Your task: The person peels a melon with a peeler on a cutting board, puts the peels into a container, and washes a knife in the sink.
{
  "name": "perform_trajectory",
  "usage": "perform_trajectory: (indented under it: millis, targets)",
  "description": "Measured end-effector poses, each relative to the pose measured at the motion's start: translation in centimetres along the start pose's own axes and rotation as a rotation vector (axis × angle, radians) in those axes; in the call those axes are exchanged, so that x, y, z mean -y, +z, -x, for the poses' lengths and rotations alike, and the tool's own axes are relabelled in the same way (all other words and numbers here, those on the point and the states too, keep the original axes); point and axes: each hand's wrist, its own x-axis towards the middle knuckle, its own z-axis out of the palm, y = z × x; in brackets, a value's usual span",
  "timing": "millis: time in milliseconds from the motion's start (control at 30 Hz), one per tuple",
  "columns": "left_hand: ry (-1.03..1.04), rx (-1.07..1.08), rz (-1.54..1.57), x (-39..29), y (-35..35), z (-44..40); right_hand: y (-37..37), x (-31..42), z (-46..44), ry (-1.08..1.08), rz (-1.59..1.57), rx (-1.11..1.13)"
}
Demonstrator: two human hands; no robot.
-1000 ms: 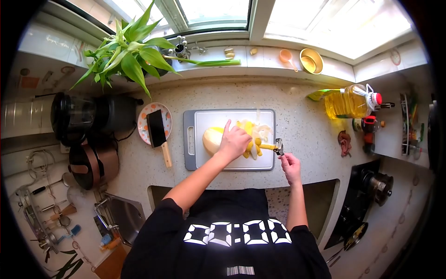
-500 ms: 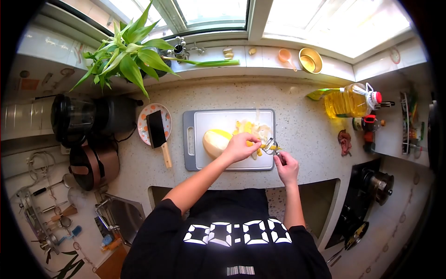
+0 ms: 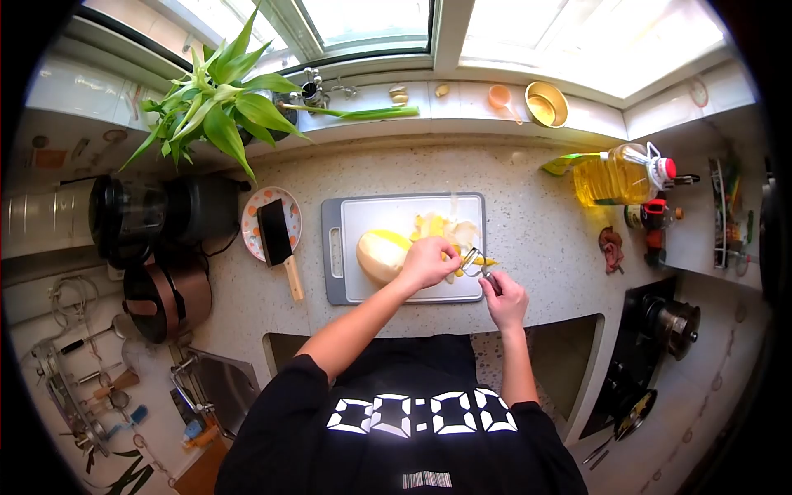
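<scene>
Speckled counter (image 3: 520,186) beneath a window (image 3: 363,21), with a cutting board (image 3: 359,210) near the front edge, bearing a pale vegetable (image 3: 381,254) left of yellow peelings (image 3: 433,224). Clenches the handle of a peeler (image 3: 487,278) in the right hand (image 3: 510,305), likely turning its head inward for clearing by the left hand (image 3: 425,264), pinched closed there, though cannot tell whether on peel. Slants the left forearm across the board's front edge, keeping the right more upright beside its front-right corner.
</scene>
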Motion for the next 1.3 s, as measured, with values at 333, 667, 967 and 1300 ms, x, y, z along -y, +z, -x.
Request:
perform_trajectory:
  millis: [333,667,967,1300]
  targets:
    - [0.265,-0.212,-0.544,0.3,-0.8,-0.5,0.0,-2.4,1.0,0.118,-0.039,-0.011]
    - [0.291,-0.351,-0.371,6.1,-6.5,3.2,1.3,-0.7,0.7,0.063,-0.144,0.101]
    - [0.146,-0.61,-0.244,10.3,-2.5,8.9,5.8,9.4,-3.1,-0.347,0.086,0.24]
    - [-0.143,-0.842,0.057,10.8,1.8,6.9,10.3,15.3,-4.2,-0.474,0.376,0.251]
